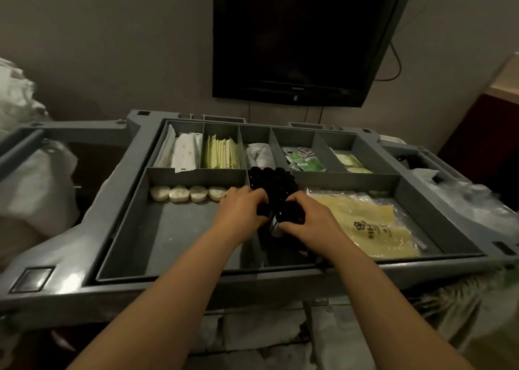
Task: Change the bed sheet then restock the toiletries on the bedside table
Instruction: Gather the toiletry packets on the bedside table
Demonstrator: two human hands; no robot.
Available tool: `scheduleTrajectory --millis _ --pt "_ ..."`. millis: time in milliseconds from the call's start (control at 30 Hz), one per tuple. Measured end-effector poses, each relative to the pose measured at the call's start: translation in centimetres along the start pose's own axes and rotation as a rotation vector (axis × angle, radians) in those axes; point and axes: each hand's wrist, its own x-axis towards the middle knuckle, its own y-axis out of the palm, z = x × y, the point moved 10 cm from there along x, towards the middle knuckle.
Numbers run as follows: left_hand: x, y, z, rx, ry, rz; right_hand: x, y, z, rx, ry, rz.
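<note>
Both forearms reach in over the cart tray [179, 268]. Left hand [241, 209] and right hand [306, 218] curl close together around dark small bottles [273, 184] clustered in the narrow middle compartment; each seems to grip one. Round wrapped soaps [188, 193] line the left compartment, yellow packets [373, 229] fill the right. Farther back, sachets [302, 157]. Wall television [303, 38] beyond. Judgement: restocking stage, toiletries being collected, none delivered yet; bed and bedside table not visible.
</note>
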Motion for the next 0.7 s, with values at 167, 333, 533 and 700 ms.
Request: scheduleTrajectory --millis 167,333,533,700 --pt "0.6 -0.7 0.2 0.096 -0.063 -0.079 1.0 1.3 0.5 -0.262 -0.102 0.056" --pt "0.9 -0.2 0.6 0.045 -0.097 -0.059 2.0 1.5 0.8 -0.459 -0.124 0.003" --pt "0.2 0.1 1.4 -0.202 -0.134 -0.049 2.4 1.9 -0.5 -0.507 -0.024 -0.031" --pt "-0.1 1.7 1.1 -0.219 -0.133 0.007 2.6 2.6 -2.0 -0.49 0.053 0.054"
